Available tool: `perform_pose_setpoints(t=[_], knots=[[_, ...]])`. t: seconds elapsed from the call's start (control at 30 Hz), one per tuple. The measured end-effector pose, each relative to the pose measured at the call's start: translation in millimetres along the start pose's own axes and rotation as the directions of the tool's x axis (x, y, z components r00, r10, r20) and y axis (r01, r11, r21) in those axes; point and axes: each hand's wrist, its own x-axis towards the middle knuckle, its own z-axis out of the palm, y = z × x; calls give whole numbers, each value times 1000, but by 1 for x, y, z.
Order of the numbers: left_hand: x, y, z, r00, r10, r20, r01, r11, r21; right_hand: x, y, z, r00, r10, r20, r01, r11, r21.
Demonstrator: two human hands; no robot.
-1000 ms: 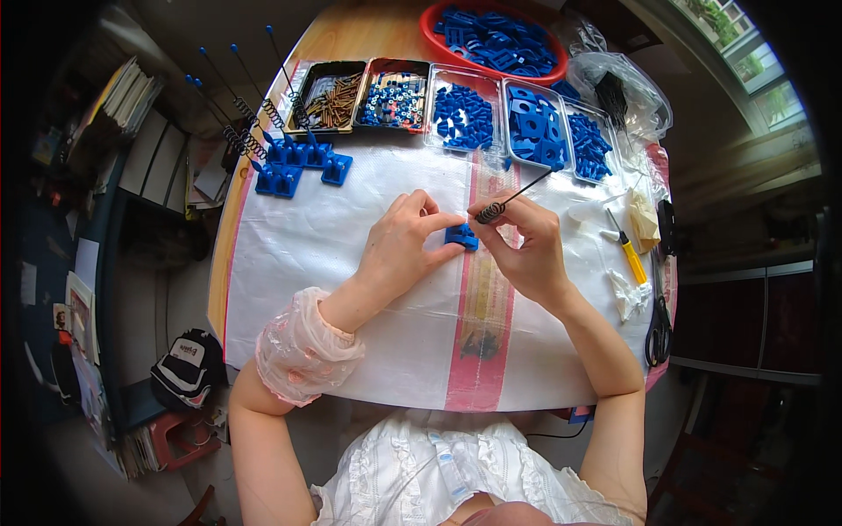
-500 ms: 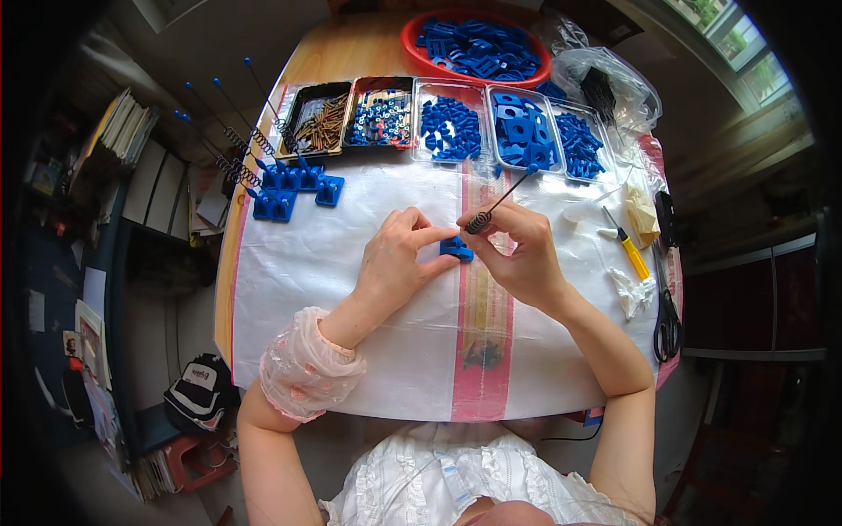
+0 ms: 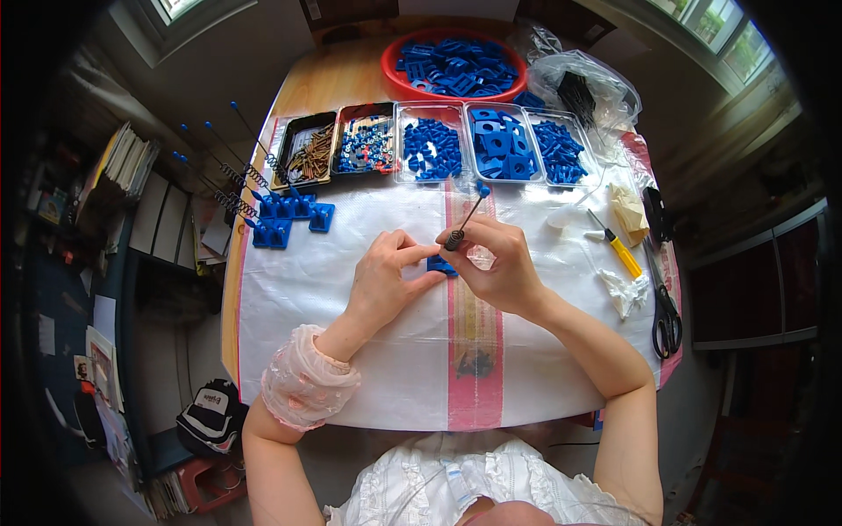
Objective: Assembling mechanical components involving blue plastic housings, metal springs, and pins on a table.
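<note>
The right hand (image 3: 495,272) grip pinches a blue-tipped spring rod (image 3: 465,219); the left hand (image 3: 386,280) pinches a small blue block (image 3: 441,265).

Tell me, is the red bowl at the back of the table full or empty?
Full: the red bowl is heaped with blue plastic parts.

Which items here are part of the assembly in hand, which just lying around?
In use: left hand on small blue part; right hand holding spring rod; trays of blue parts; finished blue pieces.
Idle: scissors, yellow tool, plastic bag.
</note>
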Motion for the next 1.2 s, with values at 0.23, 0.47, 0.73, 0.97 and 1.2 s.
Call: perform_pose_setpoints(t=[0.23, 0.47, 0.73, 0.97, 1.2], knots=[[-1, 0, 0, 1000, -14, 3, 14, 1000, 10, 1, 0, -3, 999, 24, 42, -22, 999, -43], [0, 0, 2, 1000, -7, -8, 7, 1000, -7, 1, 1, -2, 1000, 4, 22, -5, 1000, 4], [-1, 2, 0, 1000, 10, -7, -10, 1000, 12, 1, -1, -2, 1000, -4, 17, 4, 1000, 11], [0, 5, -1, 1000, 12, 10, -12, 1000, 26, 2, -2, -3, 1000, 9, 28, -9, 1000, 5], [0, 4, -1, 1000, 14, 7, -14, 1000, 21, 1, 0, -5, 999, 13, 40, -12, 1000, -21]])
